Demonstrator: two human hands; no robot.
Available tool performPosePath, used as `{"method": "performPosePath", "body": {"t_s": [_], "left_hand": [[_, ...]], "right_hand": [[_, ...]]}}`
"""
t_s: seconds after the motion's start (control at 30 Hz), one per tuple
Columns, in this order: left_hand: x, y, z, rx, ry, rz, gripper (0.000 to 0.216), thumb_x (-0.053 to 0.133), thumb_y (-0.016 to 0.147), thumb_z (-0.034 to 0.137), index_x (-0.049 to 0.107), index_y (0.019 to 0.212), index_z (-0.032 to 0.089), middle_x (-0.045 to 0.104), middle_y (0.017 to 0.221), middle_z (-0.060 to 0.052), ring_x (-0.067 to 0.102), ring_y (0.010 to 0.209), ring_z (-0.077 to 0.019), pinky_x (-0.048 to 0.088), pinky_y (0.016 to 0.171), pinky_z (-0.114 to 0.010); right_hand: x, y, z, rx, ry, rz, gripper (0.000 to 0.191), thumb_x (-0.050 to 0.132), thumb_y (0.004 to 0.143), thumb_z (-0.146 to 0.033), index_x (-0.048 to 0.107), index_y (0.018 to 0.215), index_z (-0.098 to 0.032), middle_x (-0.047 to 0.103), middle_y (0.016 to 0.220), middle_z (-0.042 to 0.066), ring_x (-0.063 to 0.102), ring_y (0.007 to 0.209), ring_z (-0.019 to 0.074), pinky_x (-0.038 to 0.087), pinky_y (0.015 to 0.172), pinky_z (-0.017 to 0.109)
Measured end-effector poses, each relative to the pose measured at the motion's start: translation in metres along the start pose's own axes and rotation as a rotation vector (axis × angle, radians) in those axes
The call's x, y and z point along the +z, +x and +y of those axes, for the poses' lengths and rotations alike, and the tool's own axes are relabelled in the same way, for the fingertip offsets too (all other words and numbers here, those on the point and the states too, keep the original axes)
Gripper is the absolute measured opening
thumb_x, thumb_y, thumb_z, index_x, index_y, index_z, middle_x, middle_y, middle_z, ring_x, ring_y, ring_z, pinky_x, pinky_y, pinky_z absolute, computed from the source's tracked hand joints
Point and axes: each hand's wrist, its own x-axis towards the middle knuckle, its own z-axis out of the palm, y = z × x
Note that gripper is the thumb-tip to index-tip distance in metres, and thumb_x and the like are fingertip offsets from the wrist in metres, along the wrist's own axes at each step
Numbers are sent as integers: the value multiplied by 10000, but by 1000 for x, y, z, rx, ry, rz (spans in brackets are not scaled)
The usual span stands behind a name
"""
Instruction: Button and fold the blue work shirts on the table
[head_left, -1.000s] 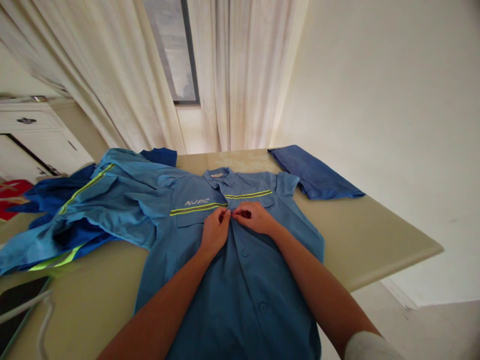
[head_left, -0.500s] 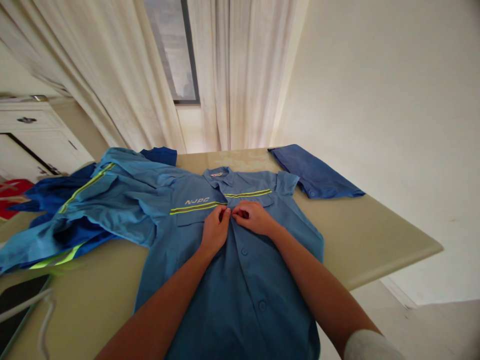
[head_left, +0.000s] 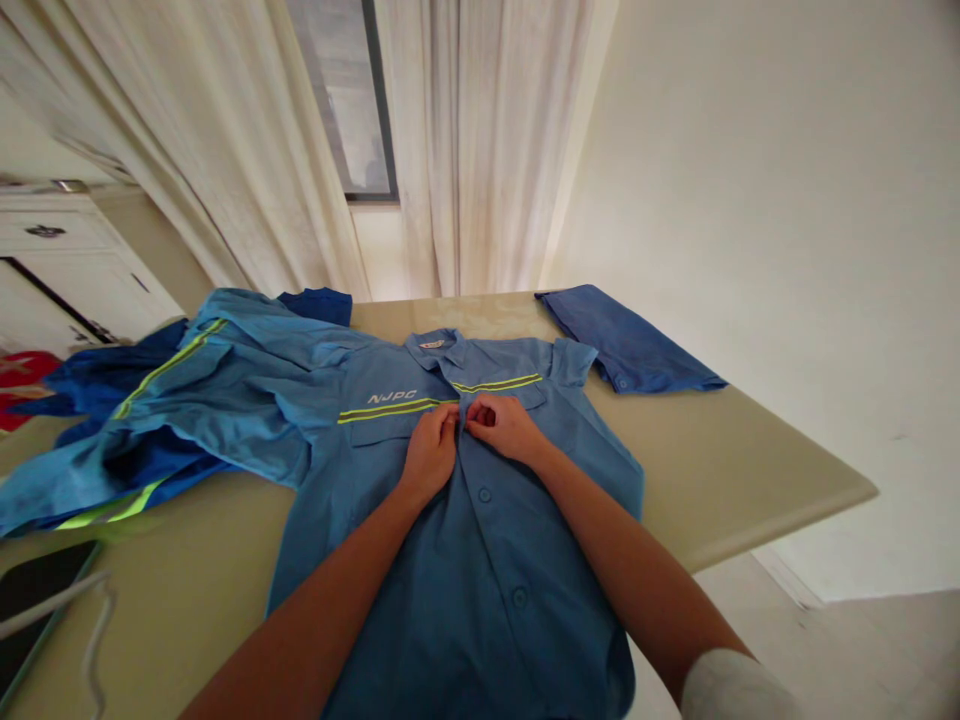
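Note:
A blue work shirt lies front side up on the table, its collar at the far end. Yellow-green stripes and the letters NJPC cross its chest. My left hand pinches the front placket just below the stripes. Facing it, my right hand grips the other side of the placket with curled fingers. Any button between the fingertips is hidden. Two buttons show lower down on the placket, a nearer button and a farther button.
More blue garments with reflective stripes are heaped at the left. A folded dark blue garment lies at the back right of the table. A dark tablet-like device and white cable are at the front left.
Both hands stay at the same spot on the placket, with the fingers shifting slightly. The view has tilted a little.

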Motion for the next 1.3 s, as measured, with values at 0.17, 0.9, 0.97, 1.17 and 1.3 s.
{"method": "performPosePath", "body": {"t_s": [0.17,0.9,0.97,1.17,1.3], "left_hand": [[0,-3,-2,73,128,-115,237,518,987,264,691,1142,215,751,1113,-100,677,1069,-273,523,1002,-435],[-6,86,-46,236,764,-257,378,416,1066,387,718,1230,230,643,1447,-118,531,1407,-304,326,1222,-559],[-6,84,-40,307,756,-200,353,443,1057,349,731,1205,208,677,1368,-135,579,1331,-297,392,1181,-508],[-8,38,-15,382,703,-150,352,485,991,151,715,1256,178,655,1397,-144,578,1296,-310,502,1044,-466],[-18,-6,-10,291,565,-98,320,453,1057,305,741,1124,182,692,1307,-121,611,1197,-298,500,1030,-464]], "right_hand": [[-2,0,8,-11,-2,-38,63,690,827,-121,685,831,-184,649,712,-29,566,657,128,410,656,244],[4,-15,2,-247,-244,-12,226,745,923,-213,711,1146,-190,681,1260,117,606,1234,253,456,1101,405],[1,-12,1,-286,-232,-99,139,803,894,-241,717,992,-193,698,1047,68,639,1058,227,495,986,360],[-1,-10,0,-204,-368,-165,98,764,936,-238,721,996,-173,682,970,54,622,889,186,462,806,287],[0,-14,-4,-233,-395,-142,47,683,978,-209,724,965,-189,681,971,38,623,857,166,438,757,262]]}}
